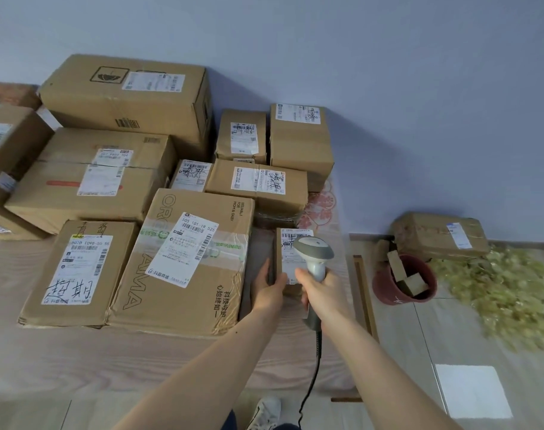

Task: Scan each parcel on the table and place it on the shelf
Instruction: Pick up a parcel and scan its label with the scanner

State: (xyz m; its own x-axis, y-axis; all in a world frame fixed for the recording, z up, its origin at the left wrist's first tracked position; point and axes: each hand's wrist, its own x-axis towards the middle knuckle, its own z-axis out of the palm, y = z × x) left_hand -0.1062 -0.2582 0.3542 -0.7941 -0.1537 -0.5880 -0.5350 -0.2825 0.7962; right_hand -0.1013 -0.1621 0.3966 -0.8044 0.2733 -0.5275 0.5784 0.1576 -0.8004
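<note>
The right hand is wrapped around the grey handle of a barcode scanner, fingers curled tight, with the scanner's head pointing at 12 o'clock over a white shipping label. A black coiled cable drops from the handle's base toward 6 o'clock. The left hand grips a small parcel by its near left corner, thumb on top and fingers curled under the edge; the parcel sits near the table's right edge, lifted or tilted slightly, though I cannot tell whether it still touches the wood table.

At 9 o'clock from the hands lies a large flat box printed "RELIABLE FOR MOM & BABY" with big letters reading partly "OR" and "AMA"; its slanted label shows "505 101-19 525". Just beyond it at 9 o'clock, another box carries a label with "T098-50 55" and bold handwritten black characters at the bottom.

At 12 o'clock from the hands, a low carton has a label scribbled over in black marker, and behind it 2 upright cartons stand against the blue wall. At 11 o'clock, a long box with a red stripe sits below the biggest carton, which bears an umbrella symbol.

At 3 o'clock, on the floor, a red bucket holds cardboard scraps, with a taped parcel behind it and a pile of yellowish-green shredded material beside it.
</note>
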